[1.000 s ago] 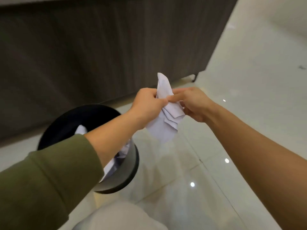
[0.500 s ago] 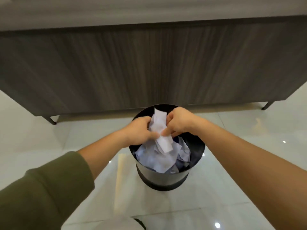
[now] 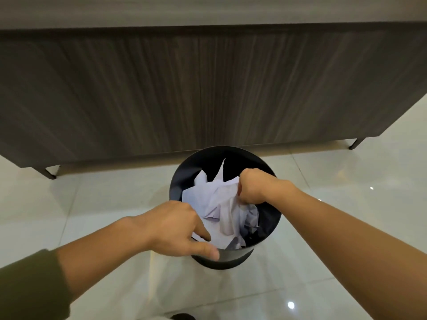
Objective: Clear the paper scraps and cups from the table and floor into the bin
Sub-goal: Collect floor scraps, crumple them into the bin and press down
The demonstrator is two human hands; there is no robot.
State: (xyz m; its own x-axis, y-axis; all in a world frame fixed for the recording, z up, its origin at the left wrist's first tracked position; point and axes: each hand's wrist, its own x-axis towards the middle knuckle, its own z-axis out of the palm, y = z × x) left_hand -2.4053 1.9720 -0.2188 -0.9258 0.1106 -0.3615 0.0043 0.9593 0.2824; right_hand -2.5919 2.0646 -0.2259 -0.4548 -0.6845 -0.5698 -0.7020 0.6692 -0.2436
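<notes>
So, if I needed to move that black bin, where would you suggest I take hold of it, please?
I'd pinch the bin by its far rim, from above: it stands upright and open-topped, with a smooth round wall and no handle visible. There the inner wall is bare, whereas the paper scraps heap toward the near side.

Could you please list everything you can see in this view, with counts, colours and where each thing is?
bin: one, black, on the floor in front of the cabinet.
paper scraps: a crumpled heap, count unclear, white, inside the bin.
cabinet: one, dark wood grain, behind the bin.
cabinet legs: two visible, dark, at its lower corners.
floor: glossy white tiles, under everything.
sleeve: one, olive green, on the left forearm.
left hand: one, fingers extended over the bin's near rim, holding nothing.
right hand: one, fingers curled on the paper scraps in the bin.
</notes>
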